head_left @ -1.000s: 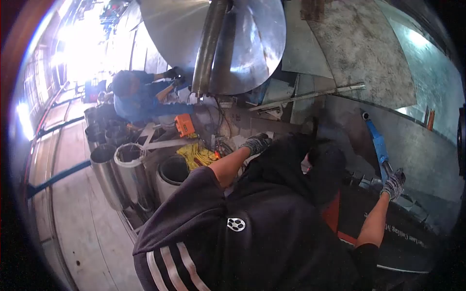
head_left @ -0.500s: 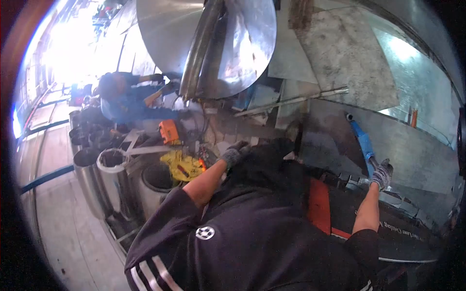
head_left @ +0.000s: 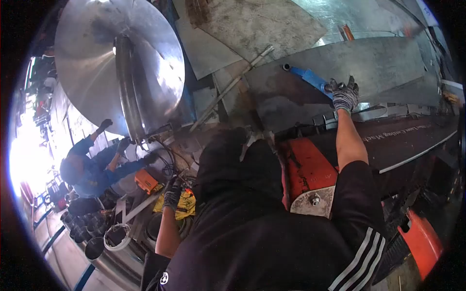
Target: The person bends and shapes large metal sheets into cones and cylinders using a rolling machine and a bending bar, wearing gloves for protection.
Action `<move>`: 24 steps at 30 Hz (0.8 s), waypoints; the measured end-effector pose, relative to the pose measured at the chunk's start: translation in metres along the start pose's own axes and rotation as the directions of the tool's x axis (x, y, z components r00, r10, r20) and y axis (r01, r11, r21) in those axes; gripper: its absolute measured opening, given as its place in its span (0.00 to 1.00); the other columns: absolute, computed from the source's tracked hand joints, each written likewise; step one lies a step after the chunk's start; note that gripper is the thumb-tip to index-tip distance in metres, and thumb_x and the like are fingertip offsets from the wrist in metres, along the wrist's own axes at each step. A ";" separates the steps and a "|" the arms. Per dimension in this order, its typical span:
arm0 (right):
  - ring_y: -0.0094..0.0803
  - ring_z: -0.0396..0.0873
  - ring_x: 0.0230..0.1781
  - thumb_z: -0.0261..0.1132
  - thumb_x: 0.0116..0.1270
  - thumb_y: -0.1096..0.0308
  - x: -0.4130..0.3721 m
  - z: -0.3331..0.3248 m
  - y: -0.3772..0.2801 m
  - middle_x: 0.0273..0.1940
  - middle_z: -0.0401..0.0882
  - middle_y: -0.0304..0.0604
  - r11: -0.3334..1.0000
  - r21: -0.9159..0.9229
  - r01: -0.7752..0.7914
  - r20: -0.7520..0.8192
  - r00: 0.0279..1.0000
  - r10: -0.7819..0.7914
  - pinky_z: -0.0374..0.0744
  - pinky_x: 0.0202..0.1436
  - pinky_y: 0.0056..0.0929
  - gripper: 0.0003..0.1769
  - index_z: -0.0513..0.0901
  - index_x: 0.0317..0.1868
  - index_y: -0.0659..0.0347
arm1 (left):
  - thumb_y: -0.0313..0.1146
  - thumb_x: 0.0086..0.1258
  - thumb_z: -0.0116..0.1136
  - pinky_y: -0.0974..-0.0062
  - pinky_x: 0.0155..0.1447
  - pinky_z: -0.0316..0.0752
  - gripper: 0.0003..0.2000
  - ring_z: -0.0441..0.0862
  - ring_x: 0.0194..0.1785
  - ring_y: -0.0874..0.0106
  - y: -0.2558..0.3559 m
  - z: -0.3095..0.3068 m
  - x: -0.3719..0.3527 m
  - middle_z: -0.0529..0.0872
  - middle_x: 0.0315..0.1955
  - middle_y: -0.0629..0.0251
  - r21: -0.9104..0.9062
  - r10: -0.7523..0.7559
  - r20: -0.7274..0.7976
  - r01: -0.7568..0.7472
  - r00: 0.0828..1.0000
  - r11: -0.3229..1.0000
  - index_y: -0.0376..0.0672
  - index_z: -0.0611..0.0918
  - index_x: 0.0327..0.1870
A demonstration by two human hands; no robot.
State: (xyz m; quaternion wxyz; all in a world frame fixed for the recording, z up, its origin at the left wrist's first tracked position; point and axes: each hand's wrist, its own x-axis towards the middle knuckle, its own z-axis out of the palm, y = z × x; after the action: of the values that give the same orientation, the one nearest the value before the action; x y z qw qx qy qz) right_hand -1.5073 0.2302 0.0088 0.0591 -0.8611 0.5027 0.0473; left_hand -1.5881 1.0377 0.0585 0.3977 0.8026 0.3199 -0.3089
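R hand (head_left: 344,95) had spread fingers at blue tool (head_left: 313,81), hold prob. looser; L hand (head_left: 172,194) went nr yellow bag (head_left: 186,206), couldn't tell fingers.

Gloved right hand (head_left: 345,94) at 2 o'clock, gloved left hand (head_left: 172,194) at 8.
The right, fingers spread, is at the lower end of a blue tool (head_left: 310,78); the left is just beside a yellow cloth (head_left: 187,203), its grip unclear. An orange box (head_left: 145,181) and metal cylinders (head_left: 114,264) lie toward 8 o'clock, a shiny disc (head_left: 87,58) at 10, a person in blue (head_left: 85,169) at 9.
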 end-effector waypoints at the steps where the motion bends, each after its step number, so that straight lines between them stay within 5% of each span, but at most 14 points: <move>1: 0.48 0.59 0.76 0.68 0.56 0.31 0.000 0.001 -0.009 0.76 0.61 0.48 0.999 0.030 -0.015 0.009 1.000 0.015 0.60 0.78 0.45 0.54 0.62 0.77 0.51 | 0.41 0.77 0.57 0.74 0.52 0.75 0.17 0.80 0.44 0.74 0.011 -0.001 0.000 0.86 0.47 0.66 -0.001 -0.019 0.006 0.019 1.000 1.000 0.41 0.81 0.60; 3: 0.50 0.56 0.78 0.67 0.56 0.30 -0.011 -0.002 -0.012 0.77 0.58 0.47 0.997 0.058 -0.042 0.008 0.999 0.042 0.59 0.79 0.44 0.56 0.60 0.77 0.52 | 0.39 0.77 0.56 0.72 0.55 0.74 0.16 0.80 0.48 0.71 0.022 -0.005 -0.002 0.86 0.48 0.62 0.221 0.114 0.053 -0.123 0.992 0.968 0.40 0.81 0.59; 5: 0.52 0.50 0.80 0.66 0.56 0.29 -0.020 -0.006 -0.018 0.79 0.53 0.45 0.975 0.125 -0.185 0.000 0.982 0.187 0.57 0.80 0.43 0.58 0.58 0.78 0.53 | 0.37 0.77 0.54 0.71 0.59 0.73 0.16 0.80 0.52 0.69 0.030 -0.002 0.001 0.86 0.50 0.59 0.166 0.142 0.061 -0.150 0.988 0.975 0.38 0.81 0.58; 6: 0.51 0.47 0.80 0.66 0.56 0.28 -0.022 -0.007 -0.025 0.80 0.52 0.43 0.979 0.085 -0.187 0.022 0.982 0.186 0.56 0.81 0.42 0.58 0.57 0.79 0.53 | 0.37 0.77 0.54 0.70 0.59 0.73 0.16 0.81 0.53 0.68 0.032 -0.004 0.003 0.86 0.50 0.59 0.291 0.329 0.113 -0.348 0.938 0.891 0.38 0.81 0.58; 9: 0.51 0.47 0.81 0.65 0.57 0.27 0.005 0.035 -0.005 0.80 0.50 0.42 0.969 0.028 -0.245 0.013 0.970 0.245 0.56 0.81 0.40 0.59 0.56 0.79 0.54 | 0.37 0.77 0.54 0.68 0.60 0.73 0.16 0.81 0.54 0.66 0.053 -0.003 0.006 0.86 0.49 0.57 0.248 0.215 0.095 -0.233 0.972 0.940 0.37 0.81 0.57; 11: 0.51 0.46 0.81 0.65 0.57 0.27 0.013 0.036 -0.015 0.81 0.49 0.42 0.964 0.005 -0.267 0.004 0.964 0.267 0.56 0.81 0.39 0.59 0.55 0.79 0.55 | 0.38 0.77 0.54 0.68 0.61 0.72 0.16 0.81 0.54 0.64 0.033 -0.007 0.039 0.86 0.49 0.56 0.447 0.401 0.140 -0.419 0.905 0.790 0.37 0.82 0.56; 13: 0.51 0.54 0.78 0.65 0.56 0.26 0.002 0.006 -0.023 0.79 0.55 0.46 0.983 -0.113 -0.144 0.315 0.933 0.173 0.62 0.78 0.41 0.59 0.58 0.78 0.57 | 0.39 0.76 0.54 0.68 0.62 0.72 0.16 0.81 0.56 0.62 0.037 -0.020 0.035 0.86 0.51 0.55 0.415 0.240 0.159 -0.285 0.958 0.864 0.38 0.82 0.56; 14: 0.51 0.57 0.77 0.65 0.56 0.26 -0.008 0.003 -0.020 0.78 0.58 0.47 0.984 -0.148 -0.096 0.426 0.892 0.151 0.63 0.77 0.42 0.59 0.59 0.77 0.57 | 0.39 0.76 0.54 0.68 0.63 0.71 0.17 0.81 0.57 0.62 0.025 -0.034 0.045 0.86 0.51 0.55 0.473 0.341 0.209 -0.400 0.916 0.785 0.38 0.82 0.56; 15: 0.51 0.63 0.74 0.65 0.56 0.26 0.005 0.008 -0.023 0.75 0.63 0.49 0.955 -0.004 -0.298 0.337 0.898 0.282 0.67 0.74 0.45 0.58 0.61 0.76 0.58 | 0.39 0.76 0.54 0.68 0.64 0.71 0.17 0.81 0.58 0.62 0.023 -0.038 0.069 0.86 0.52 0.55 0.505 0.455 0.260 -0.522 0.852 0.688 0.38 0.82 0.57; 16: 0.50 0.69 0.71 0.65 0.55 0.26 0.018 0.012 -0.023 0.72 0.68 0.52 0.868 0.164 -0.469 0.262 0.869 0.420 0.71 0.71 0.48 0.57 0.64 0.75 0.59 | 0.39 0.75 0.54 0.68 0.65 0.71 0.17 0.80 0.59 0.62 0.014 -0.044 0.084 0.85 0.53 0.55 0.309 0.360 0.243 -0.424 0.901 0.851 0.38 0.82 0.57; 17: 0.50 0.69 0.71 0.65 0.55 0.26 0.026 0.015 -0.022 0.72 0.68 0.52 0.861 0.164 -0.482 0.264 0.862 0.433 0.71 0.71 0.48 0.57 0.64 0.75 0.59 | 0.38 0.75 0.54 0.68 0.65 0.71 0.17 0.80 0.60 0.62 0.005 -0.050 0.099 0.85 0.54 0.54 0.095 0.261 0.222 -0.288 0.939 0.953 0.38 0.82 0.57; 18: 0.51 0.72 0.68 0.65 0.56 0.26 0.031 0.021 -0.021 0.70 0.71 0.54 0.879 0.202 -0.431 0.202 0.897 0.393 0.72 0.68 0.50 0.56 0.66 0.73 0.60 | 0.37 0.75 0.54 0.68 0.66 0.70 0.17 0.80 0.60 0.62 0.006 -0.059 0.108 0.85 0.55 0.54 0.366 0.441 0.340 -0.549 0.831 0.752 0.39 0.82 0.58; 20: 0.51 0.74 0.67 0.65 0.57 0.27 0.038 0.011 -0.027 0.68 0.73 0.56 0.885 0.219 -0.411 0.157 0.910 0.384 0.74 0.66 0.51 0.52 0.71 0.69 0.61 | 0.33 0.75 0.53 0.66 0.68 0.70 0.16 0.78 0.62 0.61 0.059 -0.044 0.085 0.84 0.55 0.54 0.534 0.315 0.308 -0.437 0.898 0.724 0.38 0.81 0.59; 24: 0.53 0.76 0.64 0.64 0.57 0.27 0.064 0.023 -0.011 0.63 0.77 0.59 0.951 0.108 -0.289 0.207 0.942 0.262 0.76 0.62 0.48 0.52 0.72 0.66 0.64 | 0.33 0.76 0.54 0.69 0.63 0.74 0.17 0.80 0.60 0.63 0.057 -0.033 0.111 0.83 0.56 0.55 0.222 0.321 0.316 -0.399 0.893 0.890 0.36 0.78 0.62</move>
State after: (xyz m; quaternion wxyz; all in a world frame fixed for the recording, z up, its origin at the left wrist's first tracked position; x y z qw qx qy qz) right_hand -1.4672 0.1841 -0.0220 0.1587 -0.7676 0.6124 0.1026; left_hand -1.4698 1.0680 0.0166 0.3703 0.8464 0.0597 -0.3780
